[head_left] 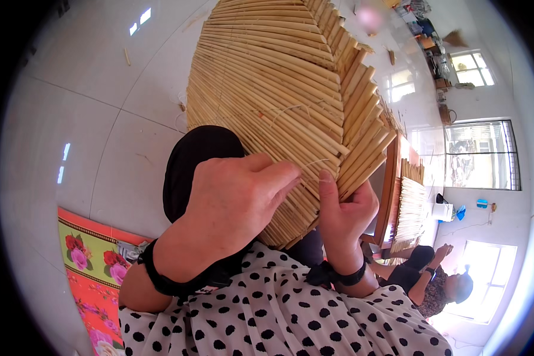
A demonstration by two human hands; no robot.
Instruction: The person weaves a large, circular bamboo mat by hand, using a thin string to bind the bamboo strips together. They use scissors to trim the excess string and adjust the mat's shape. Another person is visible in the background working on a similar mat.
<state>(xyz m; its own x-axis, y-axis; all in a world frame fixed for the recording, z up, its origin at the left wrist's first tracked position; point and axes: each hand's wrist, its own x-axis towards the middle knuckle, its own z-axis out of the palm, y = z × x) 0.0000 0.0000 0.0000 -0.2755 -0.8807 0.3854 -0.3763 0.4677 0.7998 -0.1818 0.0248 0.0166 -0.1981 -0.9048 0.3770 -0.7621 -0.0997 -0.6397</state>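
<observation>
Left hand (234, 202) back up — fingertips (294, 172) pinched, just left of right thumb (328, 190). Right hand (347, 222) — fingers (365, 197) curled, right of that thumb. Left wrist (184, 258) lower left of it, right wrist (345, 260) below.

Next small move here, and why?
Probably draw the thread snug with the left hand while the right hand steadies the mat. The thread arcs loosely over the mat close to both hands, and the right hand already pinches the mat's edge; whether the left hand grips the thread isn't clear.
</observation>
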